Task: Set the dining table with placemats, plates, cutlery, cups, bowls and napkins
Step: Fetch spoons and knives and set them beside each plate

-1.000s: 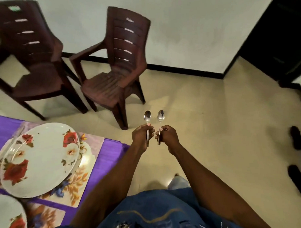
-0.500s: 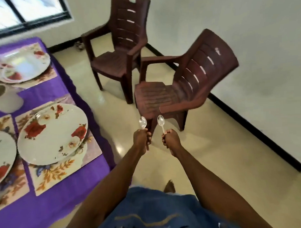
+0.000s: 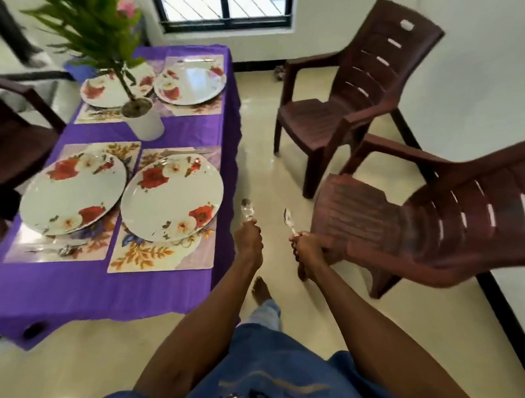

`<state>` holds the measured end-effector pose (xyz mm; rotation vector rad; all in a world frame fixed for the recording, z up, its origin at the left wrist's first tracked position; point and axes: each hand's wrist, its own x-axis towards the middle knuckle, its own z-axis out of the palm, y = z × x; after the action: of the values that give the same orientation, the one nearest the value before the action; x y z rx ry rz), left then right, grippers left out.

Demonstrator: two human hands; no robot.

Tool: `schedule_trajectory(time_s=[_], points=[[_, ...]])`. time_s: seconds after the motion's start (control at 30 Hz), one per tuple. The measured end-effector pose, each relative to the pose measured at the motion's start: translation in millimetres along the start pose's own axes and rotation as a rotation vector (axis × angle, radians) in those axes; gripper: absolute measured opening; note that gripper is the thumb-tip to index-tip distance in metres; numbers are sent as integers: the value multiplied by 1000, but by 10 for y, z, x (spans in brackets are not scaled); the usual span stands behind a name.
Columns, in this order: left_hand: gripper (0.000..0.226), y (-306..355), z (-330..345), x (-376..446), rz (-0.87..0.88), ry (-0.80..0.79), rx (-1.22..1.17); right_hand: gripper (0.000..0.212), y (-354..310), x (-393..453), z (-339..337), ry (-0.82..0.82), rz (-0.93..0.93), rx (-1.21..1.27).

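From the head view I see my left hand point(image 3: 248, 238) gripping a spoon point(image 3: 247, 207) upright at lower centre, my right hand point(image 3: 307, 247) gripping another spoon point(image 3: 288, 219), both just right of the purple-clothed table point(image 3: 175, 133) with four plates.

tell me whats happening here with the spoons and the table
A person is setting a dining table. The left hand grips one spoon and the right hand grips another spoon, both bowl-up, out over the floor beside the table. The purple-covered table already has four flowered plates on placemats, such as the nearest plate, plus a potted plant. Cutlery lies on the near-left placemat. No cups, bowls or napkins are visible.
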<state>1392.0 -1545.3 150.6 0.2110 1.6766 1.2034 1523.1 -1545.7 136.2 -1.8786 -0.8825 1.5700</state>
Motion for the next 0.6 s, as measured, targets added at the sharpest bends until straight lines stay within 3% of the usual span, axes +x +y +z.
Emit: schedule_trajectory(time_s=[0.37,0.6], points=[[18,1160,-10,1296,49,267,-226,12,-1324,1182,950,-168,-153,-257],[18,1405,-377,1749,-18,456,-377,14,-1975,1522,1820,-339,-262,-449]])
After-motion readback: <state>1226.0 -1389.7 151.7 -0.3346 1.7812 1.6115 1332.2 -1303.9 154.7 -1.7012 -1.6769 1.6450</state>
